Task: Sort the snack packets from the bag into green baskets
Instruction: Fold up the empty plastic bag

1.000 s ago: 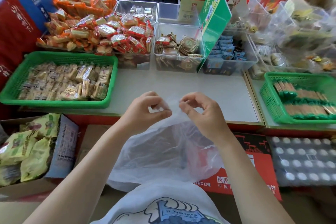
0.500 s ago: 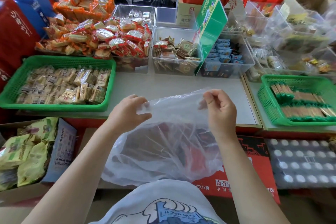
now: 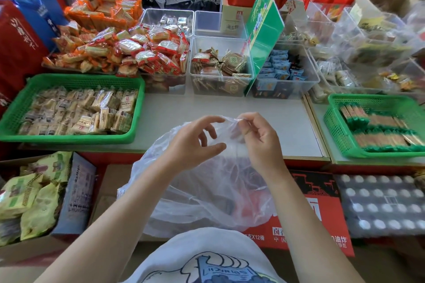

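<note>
Smooth pale counter [image 3: 230,108] before us; we hold thin crinkled clear bag [image 3: 207,190] at its edge. Right hand [image 3: 259,142] pinches bunched rim; left hand [image 3: 195,142] loose-fingered, gripping nothing. Green mesh baskets [image 3: 69,80] [image 3: 333,126] flank.

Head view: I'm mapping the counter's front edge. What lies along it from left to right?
Left green basket → left hand → right hand, both at the plastic bag → right green basket.

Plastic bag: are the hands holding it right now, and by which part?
The right hand pinches the clear plastic bag at its bunched top edge. The left hand sits against the bag, fingers loosely curled, gripping nothing visible.
</note>
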A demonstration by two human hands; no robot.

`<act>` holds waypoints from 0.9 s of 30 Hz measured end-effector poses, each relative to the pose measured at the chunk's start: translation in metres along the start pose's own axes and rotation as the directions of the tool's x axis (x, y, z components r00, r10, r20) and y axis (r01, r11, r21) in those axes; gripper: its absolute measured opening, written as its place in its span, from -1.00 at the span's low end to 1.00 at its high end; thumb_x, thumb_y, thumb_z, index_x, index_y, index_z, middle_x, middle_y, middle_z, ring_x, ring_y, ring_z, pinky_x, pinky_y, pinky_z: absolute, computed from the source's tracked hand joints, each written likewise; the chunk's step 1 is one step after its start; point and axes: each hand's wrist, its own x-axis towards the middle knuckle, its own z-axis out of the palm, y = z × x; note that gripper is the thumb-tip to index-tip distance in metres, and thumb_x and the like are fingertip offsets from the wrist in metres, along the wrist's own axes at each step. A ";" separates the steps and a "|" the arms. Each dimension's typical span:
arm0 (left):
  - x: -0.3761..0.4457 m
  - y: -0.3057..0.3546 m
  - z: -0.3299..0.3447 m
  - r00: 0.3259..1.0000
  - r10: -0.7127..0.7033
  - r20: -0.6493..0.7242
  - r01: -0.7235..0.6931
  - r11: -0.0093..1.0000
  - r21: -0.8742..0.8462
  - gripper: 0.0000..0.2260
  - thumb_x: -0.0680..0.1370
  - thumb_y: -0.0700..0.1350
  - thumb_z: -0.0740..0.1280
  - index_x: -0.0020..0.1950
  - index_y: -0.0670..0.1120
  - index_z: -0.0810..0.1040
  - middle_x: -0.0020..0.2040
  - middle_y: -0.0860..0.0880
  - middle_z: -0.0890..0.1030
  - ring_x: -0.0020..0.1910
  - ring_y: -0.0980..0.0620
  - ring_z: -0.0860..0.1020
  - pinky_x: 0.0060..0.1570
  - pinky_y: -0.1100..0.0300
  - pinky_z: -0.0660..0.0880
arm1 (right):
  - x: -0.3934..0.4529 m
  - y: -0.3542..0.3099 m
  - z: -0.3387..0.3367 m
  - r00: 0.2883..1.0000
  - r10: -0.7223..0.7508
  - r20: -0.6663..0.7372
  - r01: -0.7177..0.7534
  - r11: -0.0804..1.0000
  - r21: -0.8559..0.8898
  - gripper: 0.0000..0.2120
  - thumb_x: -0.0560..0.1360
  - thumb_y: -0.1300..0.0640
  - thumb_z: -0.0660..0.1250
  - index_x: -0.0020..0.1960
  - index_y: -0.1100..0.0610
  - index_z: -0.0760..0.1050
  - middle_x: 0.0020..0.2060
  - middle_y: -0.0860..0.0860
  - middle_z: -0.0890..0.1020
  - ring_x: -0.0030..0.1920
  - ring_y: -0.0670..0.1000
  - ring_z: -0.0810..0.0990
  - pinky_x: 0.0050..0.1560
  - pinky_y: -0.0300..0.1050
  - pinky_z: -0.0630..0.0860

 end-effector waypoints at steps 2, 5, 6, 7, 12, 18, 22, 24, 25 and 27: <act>0.003 0.002 0.001 1.000 -0.012 -0.020 0.012 1.000 0.013 -0.84 0.45 0.07 0.42 -0.08 0.03 0.68 -0.21 0.15 0.60 -0.29 0.10 0.51 -0.22 0.15 0.46 | 0.000 -0.001 0.000 1.000 0.027 0.007 -0.027 0.999 0.032 -0.85 0.67 0.11 0.23 0.05 0.17 0.52 -0.17 0.05 0.65 -0.17 0.04 0.67 -0.14 -0.21 0.54; 0.005 0.007 0.000 0.999 -0.051 -0.003 0.050 0.994 -0.094 -0.83 0.47 0.05 0.38 -0.13 0.00 0.70 -0.20 0.07 0.66 -0.24 0.16 0.55 -0.17 0.20 0.45 | -0.001 -0.005 0.000 0.999 0.031 0.041 -0.034 0.997 0.063 -0.84 0.65 0.07 0.27 0.04 0.15 0.53 -0.18 0.01 0.66 -0.18 -0.01 0.66 -0.16 -0.24 0.52; 0.005 0.009 -0.001 0.999 -0.050 0.009 0.050 0.987 -0.153 -0.86 0.47 0.04 0.42 -0.09 -0.01 0.69 -0.19 0.05 0.68 -0.21 0.14 0.60 -0.14 0.18 0.51 | -0.001 -0.007 0.000 0.998 0.025 0.057 -0.028 0.998 0.064 -0.83 0.64 0.06 0.29 0.03 0.16 0.55 -0.21 -0.03 0.65 -0.18 -0.07 0.64 -0.16 -0.27 0.50; 0.005 0.013 -0.001 0.999 -0.045 0.030 0.050 0.978 -0.201 -0.87 0.48 0.00 0.47 -0.05 -0.02 0.68 -0.19 0.03 0.70 -0.19 0.10 0.64 -0.11 0.15 0.57 | -0.002 -0.008 0.000 0.997 0.018 0.074 -0.023 0.998 0.066 -0.81 0.62 0.05 0.30 0.02 0.18 0.57 -0.22 -0.06 0.65 -0.18 -0.11 0.63 -0.15 -0.30 0.49; 0.008 0.017 -0.004 0.939 -0.147 0.310 0.190 0.975 -0.111 -0.88 0.55 0.01 0.45 -0.05 -0.01 0.73 -0.18 0.07 0.73 -0.14 0.09 0.68 -0.02 0.12 0.58 | 0.000 -0.007 -0.001 0.999 0.002 0.050 -0.006 0.998 0.066 -0.82 0.62 0.10 0.33 -0.05 0.21 0.60 -0.23 0.05 0.66 -0.17 0.03 0.63 -0.10 -0.14 0.56; 0.009 -0.020 -0.019 0.795 -0.451 0.404 0.412 0.892 0.186 -0.69 0.50 0.21 0.43 0.07 0.02 0.70 0.00 0.06 0.71 0.05 0.05 0.64 0.23 0.07 0.50 | 0.008 -0.008 -0.019 0.978 0.041 -0.206 -0.004 0.984 0.176 -0.86 0.62 0.18 0.33 -0.11 0.08 0.58 -0.27 0.07 0.66 -0.25 -0.04 0.63 -0.14 -0.25 0.55; 0.002 -0.024 -0.029 0.841 -0.356 0.408 0.418 0.906 -0.072 -0.51 0.37 0.30 0.47 0.19 0.07 0.68 0.08 0.14 0.71 0.11 0.15 0.64 0.30 0.12 0.49 | 0.016 -0.002 -0.039 0.979 0.078 -0.190 -0.055 0.991 0.124 -0.87 0.61 0.14 0.35 -0.11 0.05 0.60 -0.26 -0.02 0.66 -0.23 -0.11 0.62 -0.11 -0.28 0.54; 0.006 -0.009 -0.025 0.907 -0.258 0.333 0.364 0.878 -0.311 -0.67 0.45 0.07 0.54 0.17 0.00 0.67 0.07 0.07 0.72 0.09 0.12 0.67 0.22 0.21 0.53 | 0.015 0.000 -0.035 0.989 0.109 -0.097 -0.098 0.989 0.110 -0.87 0.61 0.13 0.35 -0.10 0.08 0.61 -0.25 -0.04 0.67 -0.21 -0.14 0.62 -0.10 -0.31 0.53; 0.010 -0.002 -0.021 0.929 -0.220 0.297 0.328 0.861 -0.388 -0.75 0.46 -0.03 0.53 0.12 0.00 0.67 0.04 0.03 0.73 0.07 0.08 0.68 0.16 0.23 0.55 | 0.013 0.000 -0.029 0.992 0.116 -0.046 -0.111 0.988 0.106 -0.87 0.61 0.13 0.34 -0.08 0.12 0.62 -0.24 -0.03 0.67 -0.20 -0.14 0.62 -0.10 -0.31 0.53; 0.016 0.010 -0.013 0.959 -0.152 0.241 0.245 0.870 -0.427 -0.77 0.43 -0.03 0.50 0.06 0.01 0.66 -0.01 -0.04 0.74 0.01 0.02 0.69 0.11 0.19 0.59 | 0.008 0.001 -0.017 0.994 0.103 0.046 -0.107 0.989 0.099 -0.82 0.61 0.13 0.33 -0.03 0.23 0.63 -0.22 0.01 0.67 -0.19 -0.14 0.63 -0.11 -0.31 0.53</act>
